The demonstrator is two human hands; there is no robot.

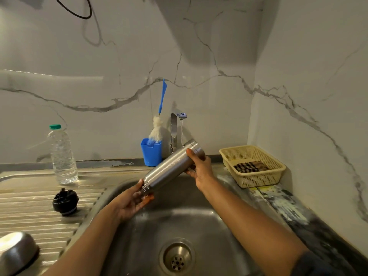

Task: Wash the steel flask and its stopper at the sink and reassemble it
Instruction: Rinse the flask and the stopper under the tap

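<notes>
Right hand (pixel 200 168) grips the steel flask (pixel 169 170) base-up, left hand (pixel 129 202) clasping its lowered neck.

The flask (pixel 169 168), held aslant between the left hand (pixel 129 204) and the right hand (pixel 201 168), bars the back of the sink (pixel 199 226), and just behind it the tap (pixel 176 128) and the blue cup (pixel 151 154) close the way to the wall. Below and in front of it the sink is open down to the drain (pixel 177 257). On the drainboard (pixel 29 220) there is room between the stopper (pixel 65 202), the bottle (pixel 62 156) and the steel bowl (pixel 16 251); the basket (pixel 258 178) occupies the back of the right worktop (pixel 278 206).
</notes>
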